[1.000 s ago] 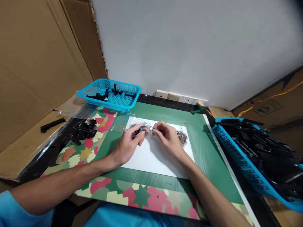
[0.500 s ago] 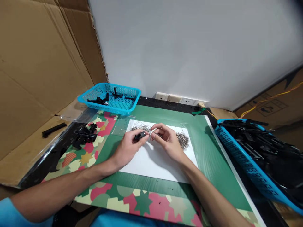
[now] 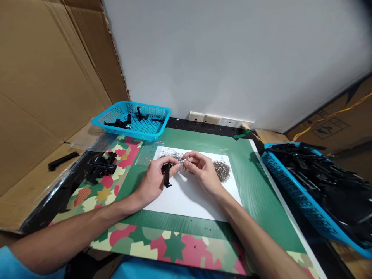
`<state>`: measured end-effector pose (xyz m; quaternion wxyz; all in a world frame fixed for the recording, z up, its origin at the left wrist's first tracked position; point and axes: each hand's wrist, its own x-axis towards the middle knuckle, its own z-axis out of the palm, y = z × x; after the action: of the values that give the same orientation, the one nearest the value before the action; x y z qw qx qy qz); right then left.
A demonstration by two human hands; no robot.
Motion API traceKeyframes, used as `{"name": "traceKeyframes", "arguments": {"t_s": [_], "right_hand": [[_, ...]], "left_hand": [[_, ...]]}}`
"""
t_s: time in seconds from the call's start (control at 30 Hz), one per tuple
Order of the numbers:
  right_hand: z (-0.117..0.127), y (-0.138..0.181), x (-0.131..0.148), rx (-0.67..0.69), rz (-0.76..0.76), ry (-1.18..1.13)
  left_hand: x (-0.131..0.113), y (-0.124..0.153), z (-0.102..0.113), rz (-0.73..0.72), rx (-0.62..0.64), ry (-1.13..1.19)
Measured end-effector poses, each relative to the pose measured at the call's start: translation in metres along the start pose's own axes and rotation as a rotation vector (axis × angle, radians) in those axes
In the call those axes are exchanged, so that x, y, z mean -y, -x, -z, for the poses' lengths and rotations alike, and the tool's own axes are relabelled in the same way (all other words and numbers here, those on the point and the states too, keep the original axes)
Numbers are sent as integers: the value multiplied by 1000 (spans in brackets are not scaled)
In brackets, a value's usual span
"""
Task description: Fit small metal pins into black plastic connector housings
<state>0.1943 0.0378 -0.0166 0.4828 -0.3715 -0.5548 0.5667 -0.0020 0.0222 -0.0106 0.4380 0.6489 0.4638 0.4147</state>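
My left hand [image 3: 155, 176] is closed around a small black plastic part [image 3: 167, 176], whose narrow end hangs down below the fingers. Close beside it, my right hand [image 3: 202, 170] pinches a thin metal piece [image 3: 185, 156], too fine to name, that reaches toward the left fingertips. Both hands are over a white sheet of paper [image 3: 188, 201]. On that sheet lie two heaps of tiny metal pieces: a silvery heap [image 3: 171, 154] behind the hands and a browner heap [image 3: 221, 171] right of my right hand.
A blue basket [image 3: 130, 133] with a few black parts stands at the back left. Black parts [image 3: 101, 166] are piled on the patterned mat's left side. At the right, another blue basket [image 3: 302, 201] is heaped with black parts. Wall sockets [image 3: 215, 119] line the back.
The black part in my left hand has turned, so its narrow end now points down toward me. My right hand stays beside it, still pinching. The view has shifted slightly.
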Motion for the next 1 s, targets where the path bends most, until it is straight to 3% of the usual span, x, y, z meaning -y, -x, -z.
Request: {"name": "traceKeyframes", "arguments": {"t_s": [0.13, 0.47, 0.7, 1.0], "right_hand": [[3, -1, -5, -62, 9, 68], [-1, 3, 3, -7, 59, 263], [0, 4, 4, -98, 103, 312], [-2, 10, 3, -27, 193, 497]], "left_hand": [[4, 0, 0, 3, -19, 23], [6, -3, 4, -2, -45, 30], [6, -3, 5, 5, -36, 0], [7, -5, 5, 9, -27, 5]]}}
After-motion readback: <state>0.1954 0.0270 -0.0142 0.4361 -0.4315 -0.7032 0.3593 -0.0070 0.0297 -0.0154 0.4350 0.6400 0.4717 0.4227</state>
